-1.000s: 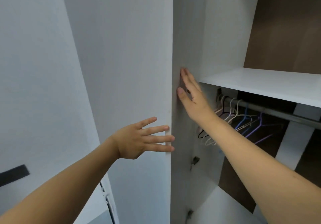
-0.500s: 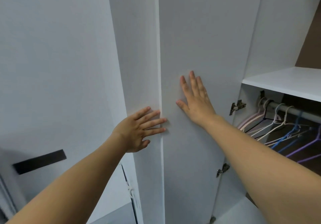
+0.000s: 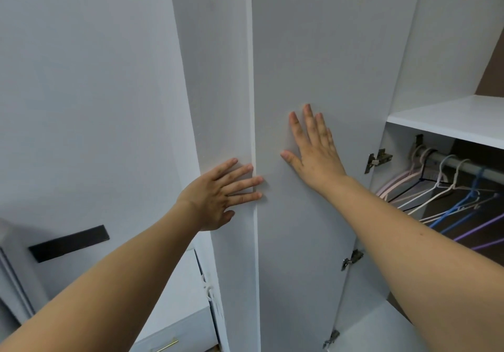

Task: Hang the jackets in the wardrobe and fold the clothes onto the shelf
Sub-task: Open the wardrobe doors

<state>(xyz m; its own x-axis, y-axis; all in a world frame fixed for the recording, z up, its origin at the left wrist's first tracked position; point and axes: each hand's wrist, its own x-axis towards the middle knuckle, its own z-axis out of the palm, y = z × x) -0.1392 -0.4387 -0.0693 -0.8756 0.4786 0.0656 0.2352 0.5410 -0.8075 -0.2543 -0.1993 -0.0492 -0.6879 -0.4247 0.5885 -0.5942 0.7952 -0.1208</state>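
Observation:
The white wardrobe door (image 3: 313,51) stands swung wide open on its hinges (image 3: 377,160). My right hand (image 3: 313,149) lies flat on the door's inner face with fingers straight. My left hand (image 3: 221,194) has straight fingers resting across the door's free edge (image 3: 252,78). Inside the wardrobe, at the right, is a white shelf (image 3: 450,117). A metal rail (image 3: 463,166) below it carries several empty hangers (image 3: 447,196) in pink, white, blue and purple. No jackets or clothes are in view.
A white wall or panel (image 3: 81,78) fills the left, with a black strip (image 3: 69,242) on it. A low white drawer unit (image 3: 177,310) with a brass handle (image 3: 166,346) sits at the bottom left. The wardrobe's back is brown (image 3: 493,59).
The door has swung further open to the left and now shows its broad inner face. My right hand moved from the door's edge onto that face. The view turned left.

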